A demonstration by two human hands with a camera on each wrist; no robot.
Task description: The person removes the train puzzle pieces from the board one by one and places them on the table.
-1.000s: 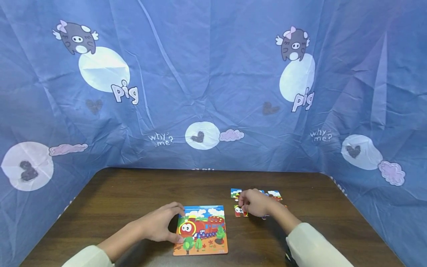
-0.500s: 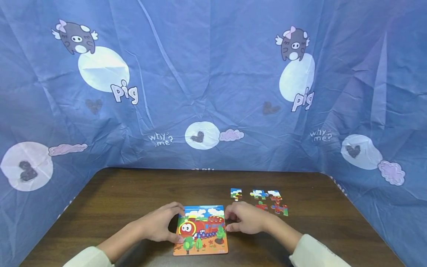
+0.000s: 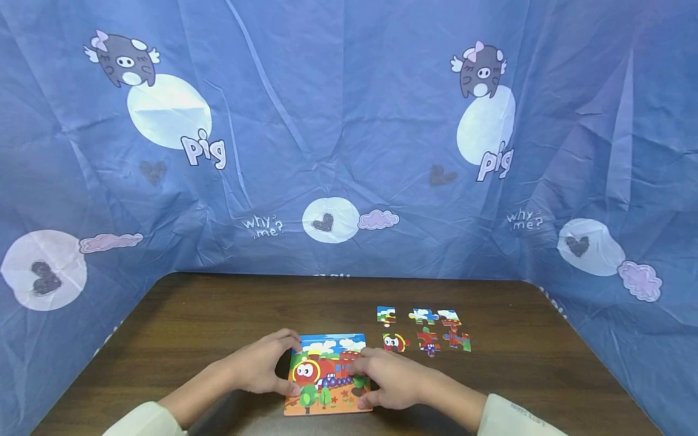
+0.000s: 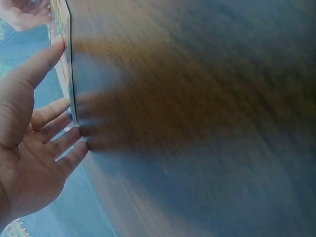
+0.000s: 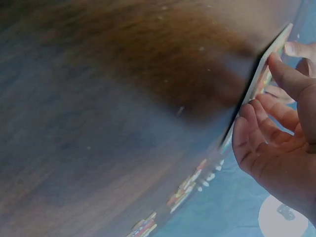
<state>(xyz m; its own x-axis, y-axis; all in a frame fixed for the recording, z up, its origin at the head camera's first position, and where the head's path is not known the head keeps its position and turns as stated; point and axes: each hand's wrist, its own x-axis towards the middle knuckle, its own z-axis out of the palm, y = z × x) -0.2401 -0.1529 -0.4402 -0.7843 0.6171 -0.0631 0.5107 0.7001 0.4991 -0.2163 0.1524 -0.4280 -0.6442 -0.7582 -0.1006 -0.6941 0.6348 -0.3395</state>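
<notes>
A wide-spread left hand (image 3: 260,363) is touching one side of the train picture (image 3: 325,376), a loosely spread right hand (image 3: 397,378) the other; light, even pressure is probably helping.

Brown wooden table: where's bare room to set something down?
Bare: left of the left hand; between the square train-picture board and blue printed curtain; right of the loose multicoloured puzzle pieces. Crowded: among those pieces; the board, between left and right hand.

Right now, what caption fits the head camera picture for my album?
Left hand and right hand touch a cartoon train picture board, jigsaw pieces farther right.
</notes>
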